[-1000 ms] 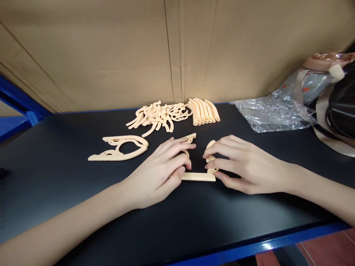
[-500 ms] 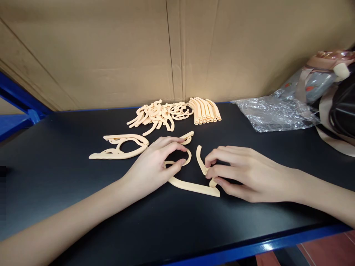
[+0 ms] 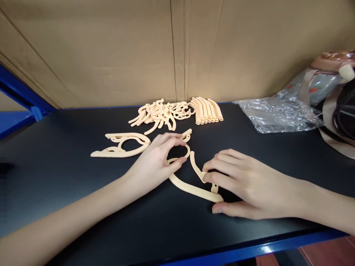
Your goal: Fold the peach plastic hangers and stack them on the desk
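Observation:
A cream plastic folding hanger (image 3: pixel 194 188) lies on the dark tabletop, pointing toward me at an angle. My left hand (image 3: pixel 159 157) is wrapped round its joint end, hiding that part, with thumb and fingers along the inner ring. The fingers of my right hand (image 3: pixel 235 181) press on a slim curved strip (image 3: pixel 196 166) beside the hanger's near arm, while the thumb sits at the outer side of that arm's tip. Whether the strip is joined to the arm is hidden under the fingers. Left of my left hand lies another folding hanger (image 3: pixel 133 152), folded out flat.
At the back of the black table (image 3: pixel 69 199) are a loose pile of cream hook-shaped pieces (image 3: pixel 156 114) and a neat stack of curved arms (image 3: pixel 206 111). Clear plastic wrap (image 3: pixel 277 112), a bottle (image 3: pixel 324 81) and a black bag (image 3: pixel 345 107) stand at the right. Cardboard (image 3: pixel 111 48) backs the table.
My right hand has shifted toward me, and its thumb has spread to the outer side of the arm's tip. The curved strip has moved left and toward me. My left hand keeps its hold.

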`<state>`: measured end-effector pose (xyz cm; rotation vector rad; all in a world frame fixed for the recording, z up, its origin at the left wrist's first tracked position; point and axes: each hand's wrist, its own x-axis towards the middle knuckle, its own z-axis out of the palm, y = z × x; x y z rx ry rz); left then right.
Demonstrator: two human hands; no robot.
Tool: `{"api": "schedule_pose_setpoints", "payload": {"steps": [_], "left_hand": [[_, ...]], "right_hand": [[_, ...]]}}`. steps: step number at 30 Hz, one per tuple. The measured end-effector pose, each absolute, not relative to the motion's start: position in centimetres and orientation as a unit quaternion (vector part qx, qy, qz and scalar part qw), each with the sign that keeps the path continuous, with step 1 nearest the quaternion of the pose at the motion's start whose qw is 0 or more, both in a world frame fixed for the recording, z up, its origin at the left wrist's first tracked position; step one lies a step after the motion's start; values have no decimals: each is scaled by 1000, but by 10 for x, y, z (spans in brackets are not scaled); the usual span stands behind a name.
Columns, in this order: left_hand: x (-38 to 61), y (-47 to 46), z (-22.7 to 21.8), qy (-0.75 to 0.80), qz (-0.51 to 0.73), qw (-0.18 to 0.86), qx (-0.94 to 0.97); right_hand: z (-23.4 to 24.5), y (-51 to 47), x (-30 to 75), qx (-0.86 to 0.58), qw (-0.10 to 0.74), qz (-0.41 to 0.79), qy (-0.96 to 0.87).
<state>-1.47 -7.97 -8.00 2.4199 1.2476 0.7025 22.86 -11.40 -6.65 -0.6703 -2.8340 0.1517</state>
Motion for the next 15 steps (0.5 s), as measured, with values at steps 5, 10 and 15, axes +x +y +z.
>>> {"api": "schedule_pose_setpoints", "payload": {"steps": [5, 10, 15], "left_hand": [[-17, -79, -82, 438, 260, 160, 845], [-18, -79, -81, 435, 250, 173, 847], [-17, -79, -81, 416, 275, 200, 844]], "right_hand": [[-65, -117, 228, -201, 107, 91, -969], [-63, -122, 226, -178, 94, 125, -972], [-62, -123, 226, -175, 79, 119, -974]]}}
